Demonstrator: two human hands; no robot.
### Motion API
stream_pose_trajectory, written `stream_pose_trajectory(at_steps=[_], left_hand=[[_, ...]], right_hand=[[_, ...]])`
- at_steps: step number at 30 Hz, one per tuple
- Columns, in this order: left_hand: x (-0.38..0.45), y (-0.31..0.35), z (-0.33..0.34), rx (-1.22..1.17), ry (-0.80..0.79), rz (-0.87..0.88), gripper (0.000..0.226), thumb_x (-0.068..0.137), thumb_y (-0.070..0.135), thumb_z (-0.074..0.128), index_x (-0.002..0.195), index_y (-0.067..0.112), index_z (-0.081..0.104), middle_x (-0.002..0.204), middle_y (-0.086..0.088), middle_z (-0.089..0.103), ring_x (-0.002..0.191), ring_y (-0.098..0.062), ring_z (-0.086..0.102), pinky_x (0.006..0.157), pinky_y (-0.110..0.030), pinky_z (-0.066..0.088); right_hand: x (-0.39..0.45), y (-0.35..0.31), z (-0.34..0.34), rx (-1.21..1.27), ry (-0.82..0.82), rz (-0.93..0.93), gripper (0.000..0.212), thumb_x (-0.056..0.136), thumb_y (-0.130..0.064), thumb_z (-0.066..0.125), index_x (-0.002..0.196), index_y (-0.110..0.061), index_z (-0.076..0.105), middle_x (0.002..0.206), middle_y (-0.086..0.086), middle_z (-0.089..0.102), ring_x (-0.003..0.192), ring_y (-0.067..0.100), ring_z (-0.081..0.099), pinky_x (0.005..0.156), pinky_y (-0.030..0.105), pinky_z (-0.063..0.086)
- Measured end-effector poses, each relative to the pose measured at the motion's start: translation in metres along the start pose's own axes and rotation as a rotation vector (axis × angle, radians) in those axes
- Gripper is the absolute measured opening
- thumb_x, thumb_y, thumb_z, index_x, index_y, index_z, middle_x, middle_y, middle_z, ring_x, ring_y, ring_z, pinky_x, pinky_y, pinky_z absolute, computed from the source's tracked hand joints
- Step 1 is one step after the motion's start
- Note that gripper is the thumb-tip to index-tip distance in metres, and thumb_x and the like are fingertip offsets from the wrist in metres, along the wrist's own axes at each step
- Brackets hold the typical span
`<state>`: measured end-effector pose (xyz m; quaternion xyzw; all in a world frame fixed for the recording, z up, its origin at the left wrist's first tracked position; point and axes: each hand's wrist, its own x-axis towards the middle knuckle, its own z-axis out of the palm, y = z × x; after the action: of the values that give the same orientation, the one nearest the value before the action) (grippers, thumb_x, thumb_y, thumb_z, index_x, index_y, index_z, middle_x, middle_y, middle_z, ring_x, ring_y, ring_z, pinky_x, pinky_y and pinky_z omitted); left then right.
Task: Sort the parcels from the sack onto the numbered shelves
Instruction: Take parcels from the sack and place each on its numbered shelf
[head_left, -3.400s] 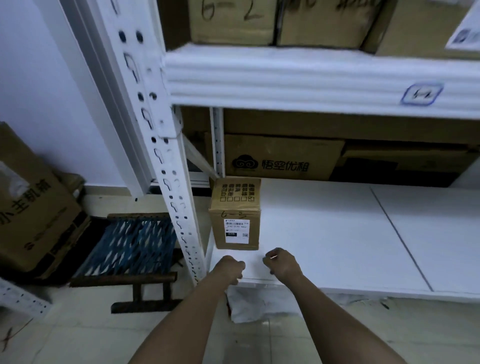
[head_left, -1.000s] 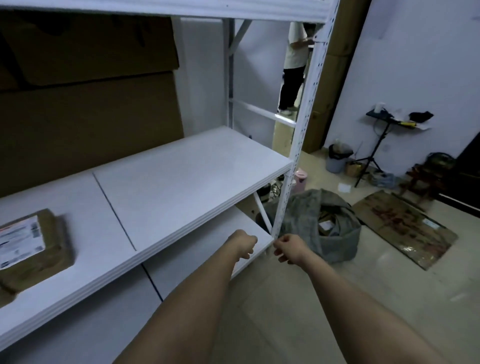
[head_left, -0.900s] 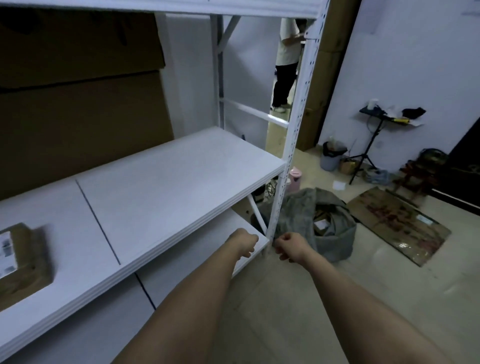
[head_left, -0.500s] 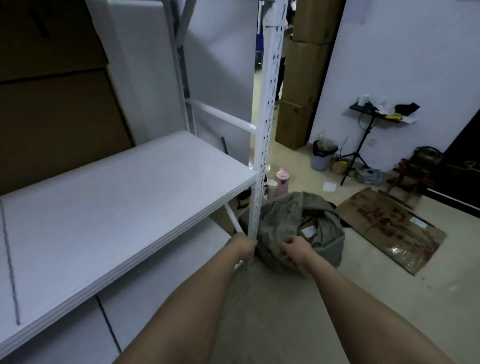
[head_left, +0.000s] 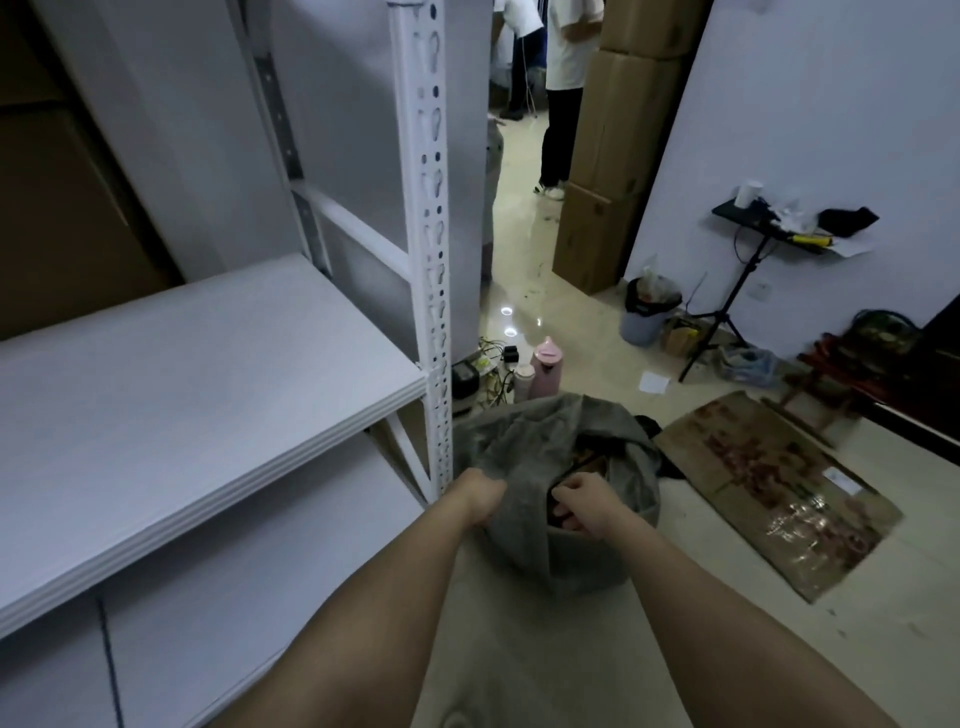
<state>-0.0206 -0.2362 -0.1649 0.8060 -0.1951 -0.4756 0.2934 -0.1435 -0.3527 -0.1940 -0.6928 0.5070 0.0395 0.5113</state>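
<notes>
Both forearms reach down to the grey sack (head_left: 524, 457) on the floor, just right of the white shelf post (head_left: 426, 249). Left hand (head_left: 480, 496) is at the sack's left rim, fingers curled into the cloth, gripping the fabric edge. Right hand (head_left: 584, 501) is at the sack mouth, fingers curled downward over a brown parcel (head_left: 563, 517) inside; it looks like a grip on the parcel's top edge, but the fingertips are partly hidden. More dark, brownish contents (head_left: 589, 457) show in the opening behind the hand, too dim to identify.

White shelf board (head_left: 182, 374) on the left, a lower board (head_left: 234, 571) under it. Large brown cartons (head_left: 62, 208) stand dark at the back left.

Beyond the sack: pink bottle (head_left: 546, 366) and a smaller pale one (head_left: 523, 379) beside the post, with cables near them. A flattened cardboard sheet (head_left: 769, 488) lies on the tile floor to the right of the sack. Grey bin (head_left: 647, 319) against the wall, tripod stand with black tray (head_left: 758, 228) next to it. Stacked tall cartons (head_left: 608, 156) by the doorway, a standing person (head_left: 563, 78) in white top and dark trousers behind them.
</notes>
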Motion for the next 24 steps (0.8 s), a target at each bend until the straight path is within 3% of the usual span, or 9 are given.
stream_pose_trajectory(at_steps=[2,5,8,10,12,14,17,21,24], left_hand=[[0.021,0.014,0.010,0.018,-0.010,0.003,0.039,0.097,0.025,0.044,0.121,-0.004,0.056,0.120,-0.022,0.062,0.104,-0.035,0.061,0.071,-0.027,0.040],[0.057,0.040,0.024,0.017,-0.036,0.007,0.044,0.096,0.027,0.045,0.125,-0.006,0.054,0.101,-0.021,0.062,0.073,-0.025,0.058,0.058,-0.027,0.044],[0.097,0.069,0.032,0.011,-0.039,0.004,0.037,0.097,0.025,0.042,0.116,-0.004,0.057,0.100,-0.017,0.063,0.085,-0.029,0.061,0.072,-0.033,0.051],[0.124,0.091,0.038,0.026,-0.044,-0.009,0.028,0.100,0.024,0.040,0.110,0.002,0.054,0.102,-0.013,0.060,0.087,-0.026,0.056,0.060,-0.027,0.041],[0.150,0.108,0.044,0.034,-0.055,-0.030,0.031,0.101,0.023,0.039,0.122,0.003,0.050,0.106,-0.010,0.057,0.086,-0.021,0.053,0.052,-0.023,0.035],[0.173,0.125,0.048,0.046,-0.082,-0.044,0.038,0.101,0.024,0.039,0.132,0.003,0.044,0.112,-0.009,0.055,0.087,-0.017,0.053,0.051,-0.021,0.035],[0.205,0.147,0.049,0.074,-0.079,-0.064,0.032,0.101,0.023,0.039,0.124,0.003,0.049,0.109,-0.009,0.056,0.088,-0.019,0.056,0.054,-0.021,0.038],[0.237,0.173,0.050,0.073,-0.061,-0.074,0.029,0.100,0.017,0.040,0.118,-0.001,0.055,0.094,-0.010,0.057,0.068,-0.016,0.054,0.058,-0.025,0.046],[0.259,0.187,0.054,0.084,-0.061,-0.088,0.024,0.099,0.015,0.040,0.109,0.000,0.056,0.091,-0.011,0.057,0.069,-0.019,0.055,0.064,-0.025,0.052]], right_hand=[[0.017,0.004,-0.015,0.031,-0.001,0.010,0.016,0.100,-0.018,0.048,0.110,-0.010,0.057,0.091,0.011,0.062,0.068,0.019,0.056,0.062,0.028,0.050],[0.051,0.010,-0.042,0.028,0.009,0.011,0.013,0.099,-0.019,0.050,0.106,-0.010,0.056,0.081,0.005,0.060,0.074,0.021,0.058,0.072,0.034,0.051],[0.090,0.008,-0.071,-0.028,0.022,0.015,0.018,0.098,-0.021,0.051,0.107,-0.006,0.059,0.080,0.004,0.061,0.071,0.019,0.058,0.057,0.025,0.045],[0.118,0.004,-0.090,-0.056,0.021,0.024,0.016,0.099,-0.022,0.051,0.103,-0.008,0.058,0.085,0.007,0.063,0.072,0.020,0.057,0.052,0.024,0.040],[0.144,-0.001,-0.106,-0.093,0.015,0.031,0.014,0.098,-0.022,0.051,0.096,-0.010,0.058,0.088,0.008,0.063,0.071,0.019,0.056,0.051,0.022,0.038],[0.168,-0.007,-0.122,-0.118,-0.001,0.045,0.013,0.099,-0.022,0.051,0.095,-0.010,0.057,0.091,0.009,0.063,0.069,0.016,0.056,0.051,0.021,0.037],[0.203,-0.013,-0.143,-0.117,-0.020,0.059,0.013,0.099,-0.020,0.051,0.097,-0.009,0.058,0.089,0.007,0.064,0.071,0.017,0.058,0.050,0.021,0.038],[0.238,-0.018,-0.165,-0.169,-0.060,0.066,0.016,0.100,-0.020,0.049,0.101,-0.007,0.058,0.078,0.000,0.060,0.061,0.012,0.053,0.048,0.019,0.037],[0.267,-0.019,-0.179,-0.212,-0.088,0.058,0.023,0.099,-0.021,0.049,0.108,-0.003,0.061,0.080,0.002,0.061,0.060,0.011,0.054,0.049,0.020,0.037]])
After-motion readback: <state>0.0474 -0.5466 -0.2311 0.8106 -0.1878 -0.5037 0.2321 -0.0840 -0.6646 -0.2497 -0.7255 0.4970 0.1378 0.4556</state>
